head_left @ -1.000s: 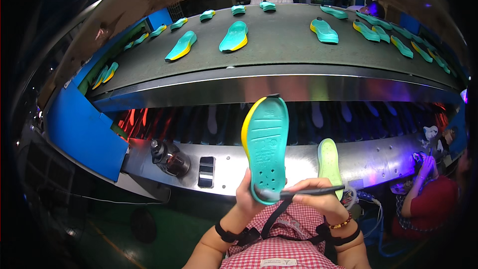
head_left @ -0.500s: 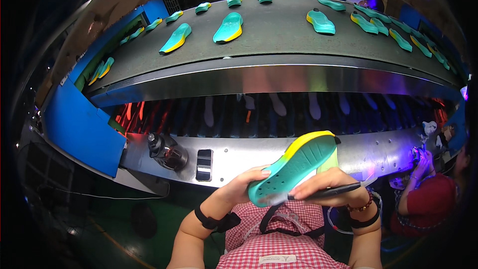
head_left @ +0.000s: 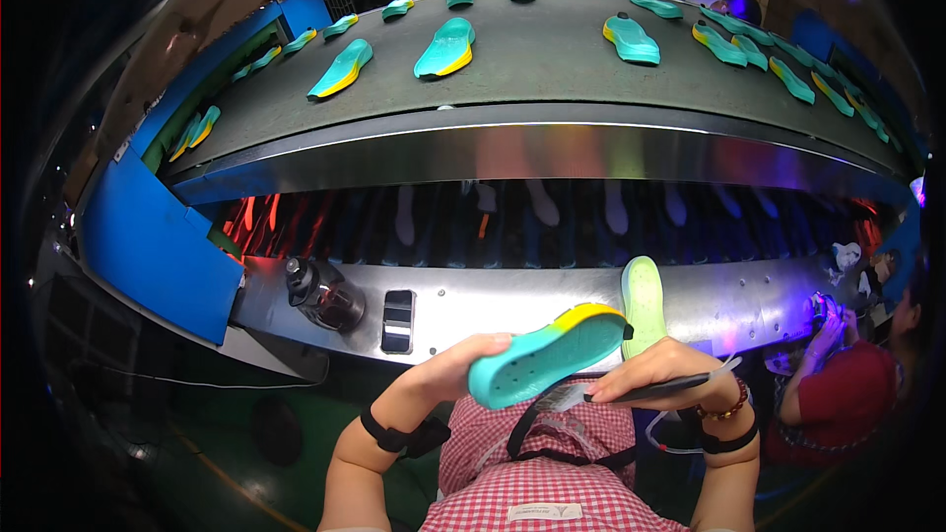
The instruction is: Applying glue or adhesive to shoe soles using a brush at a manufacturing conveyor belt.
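Note:
My left hand [head_left: 451,366] grips one end of a teal shoe midsole [head_left: 537,360] with a yellow edge, held tilted above my lap with its holed, grooved face showing. In my right hand [head_left: 662,374] is a brush [head_left: 662,389] with a black handle. Its pale bristles are beside the midsole's lower edge; whether they touch it I cannot tell. Just beyond my right hand, a pale green sole [head_left: 642,298] rests on the metal ledge, its near end hidden by the fingers.
A dark bottle [head_left: 323,296] stands on the metal ledge [head_left: 532,286], left of a black switch panel [head_left: 397,322]. Above runs a conveyor belt [head_left: 537,69] carrying several teal midsoles. Shoe-shaped pieces lie in the dark lower slot [head_left: 581,217]. A co-worker [head_left: 847,384] in red works at the right.
The midsole has dropped lower and tilted, moving away from the pale green sole, which now shows clearly. The brush's bristles have left the midsole's holed end. Midsoles on the belt have shifted slightly left.

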Motion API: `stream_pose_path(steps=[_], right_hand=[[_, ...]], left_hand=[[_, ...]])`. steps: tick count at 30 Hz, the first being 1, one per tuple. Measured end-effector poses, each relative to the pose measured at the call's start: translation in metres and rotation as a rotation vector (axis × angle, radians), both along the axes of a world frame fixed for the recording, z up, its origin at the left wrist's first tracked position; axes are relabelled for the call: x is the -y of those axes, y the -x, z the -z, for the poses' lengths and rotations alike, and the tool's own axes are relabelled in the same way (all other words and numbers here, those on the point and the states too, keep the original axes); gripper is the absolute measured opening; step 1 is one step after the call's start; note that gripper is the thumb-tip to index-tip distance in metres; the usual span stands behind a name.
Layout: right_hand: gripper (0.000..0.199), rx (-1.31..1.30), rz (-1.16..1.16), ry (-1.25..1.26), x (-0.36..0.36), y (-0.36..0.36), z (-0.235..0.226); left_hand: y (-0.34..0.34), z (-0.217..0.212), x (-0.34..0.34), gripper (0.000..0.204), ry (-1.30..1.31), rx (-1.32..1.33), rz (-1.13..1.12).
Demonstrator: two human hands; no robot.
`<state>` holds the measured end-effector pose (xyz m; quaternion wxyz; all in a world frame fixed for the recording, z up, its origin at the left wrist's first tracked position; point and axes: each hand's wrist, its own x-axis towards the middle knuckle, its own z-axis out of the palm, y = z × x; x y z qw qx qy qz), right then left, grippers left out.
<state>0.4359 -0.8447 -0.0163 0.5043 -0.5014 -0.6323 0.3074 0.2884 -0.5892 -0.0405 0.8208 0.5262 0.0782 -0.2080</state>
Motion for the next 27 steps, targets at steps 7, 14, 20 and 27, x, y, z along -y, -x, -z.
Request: stream_pose_path(steps=[7, 14, 20, 27], right_hand=[[0.024, -0.090, 0.143, -0.111, -0.004, 0.015, 0.032], [0.025, -0.180, 0.304, -0.227, -0.001, 0.030, -0.007], [0.019, -0.353, 0.501, 0.034, -0.036, 0.025, 0.031], [0.021, 0.434, 0.311, -0.147, -0.028, 0.053, 0.029]], left_hand=[[0.006, -0.031, -0.003, 0.053, -0.101, 0.171, -0.059], [-0.007, 0.017, 0.014, 0.075, 0.491, 0.143, -0.500], [-0.020, 0.042, 0.050, 0.103, 0.770, 0.232, -0.453], [-0.018, 0.036, 0.037, 0.103, 0.700, 0.176, -0.734]])
